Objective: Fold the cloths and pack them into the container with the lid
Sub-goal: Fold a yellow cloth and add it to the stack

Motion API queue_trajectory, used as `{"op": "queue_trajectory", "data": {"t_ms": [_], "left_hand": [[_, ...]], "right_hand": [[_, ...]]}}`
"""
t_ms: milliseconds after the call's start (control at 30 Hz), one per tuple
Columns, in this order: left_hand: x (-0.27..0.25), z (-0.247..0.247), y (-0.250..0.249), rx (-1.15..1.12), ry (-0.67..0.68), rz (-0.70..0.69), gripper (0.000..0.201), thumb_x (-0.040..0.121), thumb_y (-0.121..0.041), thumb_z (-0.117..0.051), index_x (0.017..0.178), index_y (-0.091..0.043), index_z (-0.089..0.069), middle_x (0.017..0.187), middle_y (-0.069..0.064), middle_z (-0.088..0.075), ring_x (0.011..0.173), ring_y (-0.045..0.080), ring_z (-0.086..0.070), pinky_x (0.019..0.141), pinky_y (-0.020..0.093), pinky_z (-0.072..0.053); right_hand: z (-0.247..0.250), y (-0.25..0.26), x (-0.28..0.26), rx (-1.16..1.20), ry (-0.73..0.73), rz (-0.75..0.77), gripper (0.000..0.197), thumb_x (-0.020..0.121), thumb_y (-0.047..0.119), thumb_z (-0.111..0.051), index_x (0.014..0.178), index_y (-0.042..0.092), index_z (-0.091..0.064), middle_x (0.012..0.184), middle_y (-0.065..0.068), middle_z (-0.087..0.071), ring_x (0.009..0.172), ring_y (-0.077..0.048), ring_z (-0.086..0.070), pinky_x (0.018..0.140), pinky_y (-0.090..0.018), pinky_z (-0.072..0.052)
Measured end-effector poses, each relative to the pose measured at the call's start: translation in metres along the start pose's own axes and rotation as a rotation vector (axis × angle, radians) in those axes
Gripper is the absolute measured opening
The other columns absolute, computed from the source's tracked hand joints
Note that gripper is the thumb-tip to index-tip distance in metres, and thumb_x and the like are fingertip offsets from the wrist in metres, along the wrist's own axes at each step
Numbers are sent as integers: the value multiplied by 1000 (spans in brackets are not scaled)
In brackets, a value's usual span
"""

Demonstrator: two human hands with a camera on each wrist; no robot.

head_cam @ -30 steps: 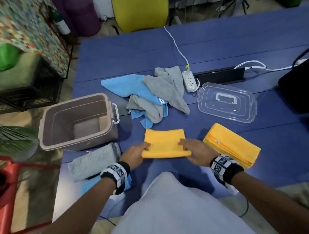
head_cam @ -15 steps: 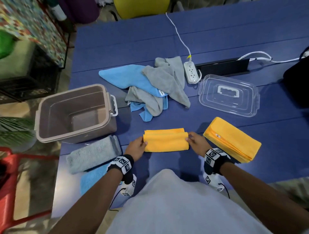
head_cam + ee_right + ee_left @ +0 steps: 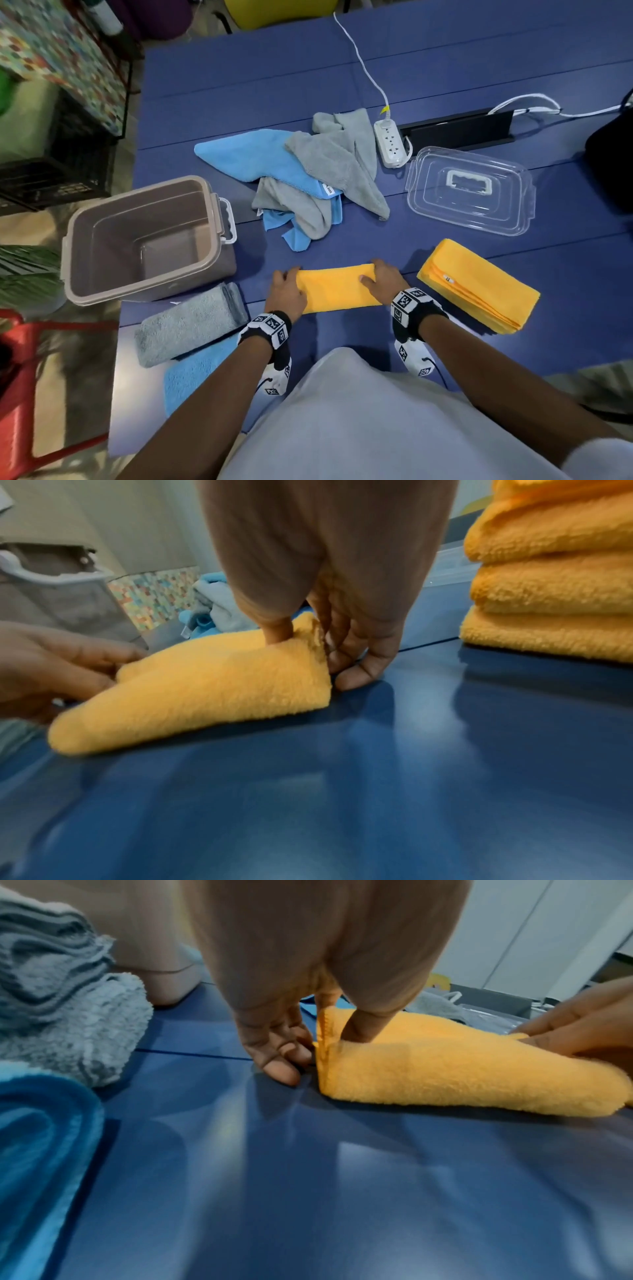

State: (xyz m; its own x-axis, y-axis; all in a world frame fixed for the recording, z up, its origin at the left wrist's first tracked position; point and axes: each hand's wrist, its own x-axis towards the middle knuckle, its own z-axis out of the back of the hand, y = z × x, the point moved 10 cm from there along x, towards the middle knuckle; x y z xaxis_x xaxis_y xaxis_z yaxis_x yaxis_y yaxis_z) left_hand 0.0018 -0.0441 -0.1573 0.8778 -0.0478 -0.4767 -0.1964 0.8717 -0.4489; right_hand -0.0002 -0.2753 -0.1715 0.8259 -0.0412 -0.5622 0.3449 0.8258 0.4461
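A blue table [image 3: 445, 61] with long seams fills most of the head view. At 12 o'clock a yellow chair [image 3: 281, 12] is seen behind it. At 10 o'clock a mosaic-patterned panel [image 3: 58, 51] and a black crate [image 3: 51, 181] are placed. At 8 o'clock a red frame [image 3: 20, 394] is seen on the floor.
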Motion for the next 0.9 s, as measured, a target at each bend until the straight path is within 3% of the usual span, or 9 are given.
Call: {"op": "queue_trajectory", "data": {"t_ms": [167, 267, 333, 367, 467, 567, 667, 767, 900], "left_hand": [[4, -3, -27, 381, 40, -151, 46, 80, -9, -49, 124, -24, -54, 132, 7, -36, 119, 33, -35, 93, 41, -40], [8, -14, -45, 528, 175, -286, 30, 76, -11, -52, 104, -19, -59, 116, 6, -50, 111, 34, -46, 79, 37, -42], [8, -18, -61, 438, 299, -317, 17, 71, -7, -52, 76, -22, -48, 85, 4, -53, 92, 37, -55, 61, 32, -35], [7, -20, -71, 379, 351, -334, 22, 69, -4, -51, 71, -23, -40, 74, 2, -48, 82, 36, -55, 55, 31, -30], [-5, 1, -128, 324, 343, -485, 31, 67, -2, -52, 84, -25, -41, 71, -1, -44, 73, 30, -49, 51, 33, -26], [-24, 24, -205, 324, 273, -745, 54, 64, -19, -59, 118, -23, -52, 102, 1, -59, 96, 25, -54, 72, 34, -44], [-41, 27, -279, 387, 174, -984, 43, 66, -15, -58, 109, -20, -62, 101, 2, -61, 97, 25, -54, 78, 36, -42], [-55, 12, -338, 516, 13, -1127, 41, 69, 1, -58, 105, -18, -55, 98, 3, -59, 93, 26, -53, 73, 35, -35], [-59, -41, -364, 754, -52, -1235, 37, 78, 0, -58, 111, -14, -53, 100, 11, -57, 91, 33, -55, 72, 39, -36]], "right_hand": [[-5, -2, -7, 124, 95, 15, 26, 81, 24, -68, 101, 10, -60, 101, -10, -61, 99, -26, -56, 72, -25, -37], [1, -6, -27, 267, 169, 20, 14, 76, 14, -70, 86, 15, -61, 72, 4, -54, 69, -13, -51, 56, -21, -36], [7, -8, -43, 291, 236, 39, 16, 75, 14, -71, 85, 18, -59, 70, 7, -52, 64, -9, -48, 57, -22, -36], [11, -8, -51, 310, 262, 60, 19, 74, 12, -71, 86, 20, -57, 72, 8, -53, 66, -10, -49, 58, -23, -37], [41, -13, -80, 448, 286, 122, 36, 76, 6, -71, 104, 20, -54, 94, 4, -62, 83, -15, -58, 68, -22, -46], [104, -31, -110, 395, 60, 203, 52, 76, 8, -72, 124, 21, -56, 106, 4, -62, 92, -13, -58, 78, -17, -44], [182, -59, -141, 210, -345, 242, 43, 70, 16, -67, 112, 24, -68, 93, 4, -60, 80, -11, -54, 70, -7, -35], [221, -86, -162, 67, -611, 244, 39, 67, 8, -62, 103, 19, -69, 96, -1, -59, 89, -17, -55, 73, -25, -42], [216, -121, -174, -124, -784, 124, 40, 62, -10, -58, 91, 16, -64, 89, -3, -58, 80, -30, -56, 61, -32, -45]]}}
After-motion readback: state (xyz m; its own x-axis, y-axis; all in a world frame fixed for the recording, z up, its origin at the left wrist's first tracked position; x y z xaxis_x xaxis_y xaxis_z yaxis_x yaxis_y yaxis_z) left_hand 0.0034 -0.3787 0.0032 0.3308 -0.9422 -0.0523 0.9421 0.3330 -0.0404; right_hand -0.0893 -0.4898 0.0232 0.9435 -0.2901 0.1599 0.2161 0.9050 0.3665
